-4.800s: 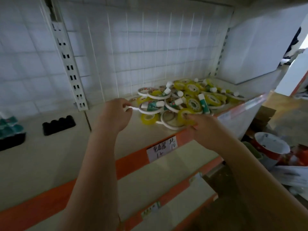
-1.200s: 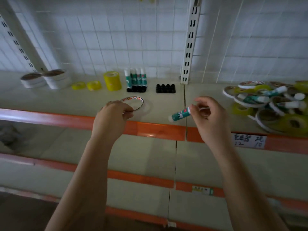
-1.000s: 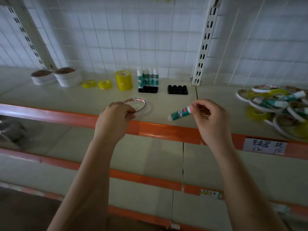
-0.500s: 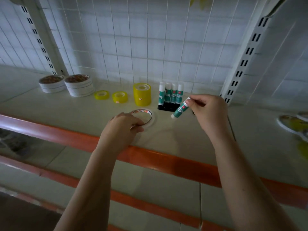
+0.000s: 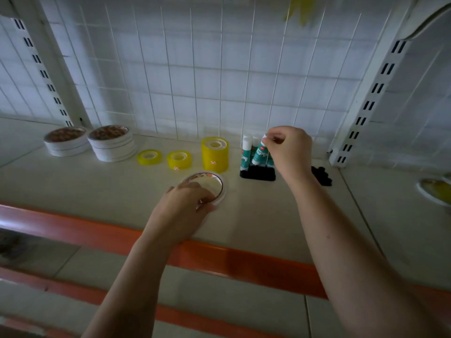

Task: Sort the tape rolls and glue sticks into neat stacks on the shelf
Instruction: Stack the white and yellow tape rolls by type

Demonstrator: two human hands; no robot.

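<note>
On the shelf [image 5: 280, 223], head view, we log: right hand [image 5: 289, 148] at one o'clock, pinching a glue stick [image 5: 260, 152] by its white cap, lowered near-upright toward the black holder [image 5: 257, 173], apparently to seat it beside the sticks standing there. Left hand [image 5: 183, 208] at centre, fingers curled on a thin white tape roll [image 5: 207, 186] lying flat, likely bound for the white tape stacks [image 5: 111, 142] at ten o'clock. Yellow rolls [image 5: 214, 154] stand between.

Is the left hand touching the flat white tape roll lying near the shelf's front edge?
Touching. The head view shows the left hand with fingers curled over the near rim of the white tape roll.
</note>
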